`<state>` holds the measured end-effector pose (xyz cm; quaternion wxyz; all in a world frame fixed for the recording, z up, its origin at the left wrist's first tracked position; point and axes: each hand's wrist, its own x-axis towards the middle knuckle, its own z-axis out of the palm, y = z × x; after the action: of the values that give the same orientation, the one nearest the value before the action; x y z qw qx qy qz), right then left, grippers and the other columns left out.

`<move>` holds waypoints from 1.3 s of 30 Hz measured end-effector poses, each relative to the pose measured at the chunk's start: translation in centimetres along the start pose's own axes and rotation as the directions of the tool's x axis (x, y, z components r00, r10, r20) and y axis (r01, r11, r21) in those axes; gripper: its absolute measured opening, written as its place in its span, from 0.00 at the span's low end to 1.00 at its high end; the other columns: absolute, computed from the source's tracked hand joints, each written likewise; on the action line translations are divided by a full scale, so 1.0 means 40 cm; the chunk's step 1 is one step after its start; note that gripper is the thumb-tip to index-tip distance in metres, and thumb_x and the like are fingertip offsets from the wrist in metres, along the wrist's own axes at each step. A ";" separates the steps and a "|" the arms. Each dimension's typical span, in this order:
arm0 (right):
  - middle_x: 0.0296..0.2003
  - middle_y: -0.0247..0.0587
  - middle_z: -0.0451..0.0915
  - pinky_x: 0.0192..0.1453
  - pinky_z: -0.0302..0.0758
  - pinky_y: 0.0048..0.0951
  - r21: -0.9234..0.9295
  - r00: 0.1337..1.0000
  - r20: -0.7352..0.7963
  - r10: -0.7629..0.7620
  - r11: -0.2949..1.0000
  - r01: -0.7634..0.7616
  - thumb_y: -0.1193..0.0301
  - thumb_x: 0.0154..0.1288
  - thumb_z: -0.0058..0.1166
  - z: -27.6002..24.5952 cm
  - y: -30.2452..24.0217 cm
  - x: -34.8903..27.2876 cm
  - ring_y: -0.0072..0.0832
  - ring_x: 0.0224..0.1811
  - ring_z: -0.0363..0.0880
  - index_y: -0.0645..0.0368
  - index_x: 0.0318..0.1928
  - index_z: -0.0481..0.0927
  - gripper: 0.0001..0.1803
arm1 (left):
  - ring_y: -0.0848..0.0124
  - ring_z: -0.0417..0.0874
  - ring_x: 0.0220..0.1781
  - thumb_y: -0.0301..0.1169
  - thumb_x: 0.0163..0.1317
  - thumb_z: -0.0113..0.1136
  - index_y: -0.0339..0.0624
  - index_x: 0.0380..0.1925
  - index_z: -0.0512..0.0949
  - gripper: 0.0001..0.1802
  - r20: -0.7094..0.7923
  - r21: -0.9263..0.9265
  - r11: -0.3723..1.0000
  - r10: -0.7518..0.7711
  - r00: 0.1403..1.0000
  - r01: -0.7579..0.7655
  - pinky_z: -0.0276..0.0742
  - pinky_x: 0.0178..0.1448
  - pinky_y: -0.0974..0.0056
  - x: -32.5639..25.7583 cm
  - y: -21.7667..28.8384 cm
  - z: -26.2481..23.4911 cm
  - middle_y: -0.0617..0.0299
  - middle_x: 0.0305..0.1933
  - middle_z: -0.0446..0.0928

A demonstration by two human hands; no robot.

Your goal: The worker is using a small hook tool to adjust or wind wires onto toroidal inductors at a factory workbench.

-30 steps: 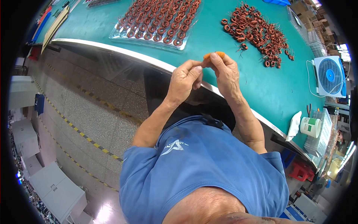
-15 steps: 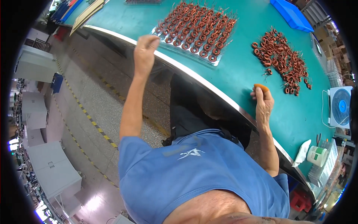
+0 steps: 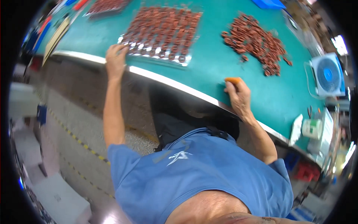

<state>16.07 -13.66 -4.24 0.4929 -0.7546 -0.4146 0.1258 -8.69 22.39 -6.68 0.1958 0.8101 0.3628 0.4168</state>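
Observation:
My left hand (image 3: 116, 58) is at the near left corner of a clear plastic tray (image 3: 179, 64), its bent fingers closed at the tray's edge. Rows of copper-wound ring coils (image 3: 164, 31) with wire leads fill the tray; they look blurred. Farther right, my right hand (image 3: 240, 95) hovers by the table's front edge with its fingers curled in. An orange cover, like a finger cot, (image 3: 233, 80) shows at its fingertips. Whatever those fingers may hold is hidden. Beyond this hand lies a loose heap of similar copper coils (image 3: 255, 43).
Another batch of coils (image 3: 106, 6) sits at the far left of the green table (image 3: 209, 71). A blue bin (image 3: 268, 3) stands at the back, a blue fan (image 3: 328, 74) at the right. Near the right end are a white tub (image 3: 311, 128) and a white packet (image 3: 296, 130).
The whole view has turned, so the table and both hands appear farther left. My left hand stays at the tray's corner. My right hand stays curled near the table edge.

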 end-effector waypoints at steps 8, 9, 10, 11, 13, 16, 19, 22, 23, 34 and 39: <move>0.44 0.50 0.78 0.50 0.74 0.38 -0.421 0.839 -0.035 -0.543 0.769 0.481 0.79 0.59 0.58 -0.041 0.026 0.223 0.44 0.46 0.77 0.64 0.49 0.77 0.16 | 0.56 0.78 0.55 0.29 0.59 0.61 0.39 0.40 0.82 0.10 0.013 0.062 0.995 0.071 0.997 -0.072 0.70 0.60 0.58 -0.011 -0.031 -0.006 0.52 0.48 0.80; 0.47 0.49 0.76 0.55 0.71 0.41 -0.549 0.828 0.013 -0.560 0.688 0.474 0.77 0.59 0.58 -0.048 0.020 0.255 0.45 0.51 0.75 0.65 0.52 0.76 0.19 | 0.55 0.78 0.54 0.27 0.59 0.60 0.38 0.41 0.81 0.10 -0.008 0.035 0.995 0.091 0.996 -0.091 0.71 0.59 0.58 -0.013 -0.032 0.004 0.51 0.49 0.80; 0.49 0.47 0.76 0.58 0.69 0.43 -0.677 0.805 0.050 -0.592 0.572 0.463 0.73 0.60 0.58 -0.059 0.045 0.288 0.43 0.53 0.74 0.63 0.54 0.75 0.21 | 0.54 0.80 0.51 0.25 0.59 0.59 0.37 0.42 0.81 0.11 -0.052 -0.067 0.995 0.070 0.996 -0.074 0.73 0.57 0.58 -0.009 -0.001 0.013 0.50 0.47 0.81; 0.50 0.47 0.75 0.58 0.68 0.43 -0.713 0.834 0.109 -0.541 0.542 0.444 0.71 0.60 0.57 -0.057 0.066 0.312 0.42 0.54 0.73 0.62 0.55 0.74 0.21 | 0.54 0.81 0.49 0.26 0.60 0.58 0.37 0.43 0.80 0.11 -0.081 -0.110 0.994 -0.034 0.996 0.025 0.74 0.56 0.58 -0.014 0.008 0.007 0.50 0.46 0.81; 0.50 0.43 0.75 0.58 0.67 0.43 -0.777 0.855 0.211 -0.474 0.450 0.441 0.69 0.61 0.57 -0.055 0.103 0.346 0.39 0.54 0.72 0.59 0.54 0.75 0.21 | 0.53 0.81 0.48 0.26 0.61 0.57 0.36 0.43 0.80 0.12 -0.120 -0.159 0.981 -0.134 0.984 0.114 0.74 0.55 0.58 -0.005 0.001 -0.010 0.50 0.46 0.81; 0.44 0.38 0.75 0.54 0.68 0.41 -0.727 0.823 0.273 -0.499 0.453 0.516 0.69 0.60 0.58 -0.029 0.107 0.346 0.36 0.49 0.73 0.55 0.49 0.78 0.15 | 0.52 0.82 0.47 0.30 0.64 0.54 0.36 0.44 0.80 0.13 -0.165 -0.110 0.989 -0.120 0.979 0.102 0.74 0.54 0.56 0.014 -0.019 -0.026 0.49 0.45 0.81; 0.44 0.38 0.75 0.53 0.68 0.40 -0.713 0.810 0.224 -0.542 0.475 0.515 0.71 0.58 0.60 -0.017 0.131 0.336 0.36 0.48 0.73 0.58 0.46 0.78 0.15 | 0.51 0.80 0.49 0.33 0.66 0.50 0.37 0.45 0.80 0.15 -0.042 0.004 0.999 -0.047 0.998 0.047 0.74 0.54 0.55 0.040 -0.022 -0.010 0.49 0.45 0.81; 0.44 0.38 0.75 0.53 0.69 0.41 -0.729 0.823 0.187 -0.536 0.486 0.482 0.70 0.57 0.60 -0.019 0.131 0.330 0.37 0.48 0.73 0.59 0.46 0.78 0.15 | 0.52 0.79 0.49 0.31 0.66 0.50 0.38 0.44 0.81 0.14 0.009 0.087 0.994 0.070 0.997 -0.071 0.73 0.54 0.54 0.070 -0.012 0.007 0.50 0.44 0.81; 0.44 0.38 0.75 0.53 0.69 0.41 -0.726 0.823 0.189 -0.536 0.488 0.484 0.70 0.57 0.60 -0.020 0.126 0.332 0.37 0.48 0.73 0.59 0.46 0.78 0.15 | 0.52 0.79 0.49 0.31 0.66 0.50 0.38 0.44 0.81 0.14 0.008 0.090 0.994 0.068 0.998 -0.068 0.73 0.54 0.54 0.076 -0.015 0.011 0.50 0.44 0.81; 0.39 0.37 0.74 0.50 0.68 0.42 -0.712 0.823 0.321 -0.468 0.454 0.536 0.70 0.53 0.63 -0.050 0.099 0.343 0.37 0.47 0.73 0.55 0.43 0.80 0.15 | 0.54 0.82 0.46 0.30 0.63 0.54 0.38 0.39 0.83 0.11 -0.093 -0.019 1.000 0.023 0.995 -0.025 0.76 0.51 0.57 0.095 0.000 -0.003 0.52 0.42 0.83; 0.37 0.40 0.81 0.47 0.72 0.41 -0.524 0.886 0.177 -0.428 0.721 0.453 0.71 0.57 0.58 -0.086 0.094 0.360 0.40 0.43 0.77 0.56 0.38 0.83 0.08 | 0.71 0.82 0.48 0.30 0.70 0.51 0.33 0.46 0.80 0.13 -0.040 -0.189 0.979 -0.083 0.996 0.074 0.72 0.57 0.68 0.061 0.095 -0.083 0.56 0.45 0.83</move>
<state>29.03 -5.70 -2.63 0.2608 -0.7407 -0.6104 -0.1035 -8.85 21.77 -1.12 0.2787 0.7629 0.3581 0.4605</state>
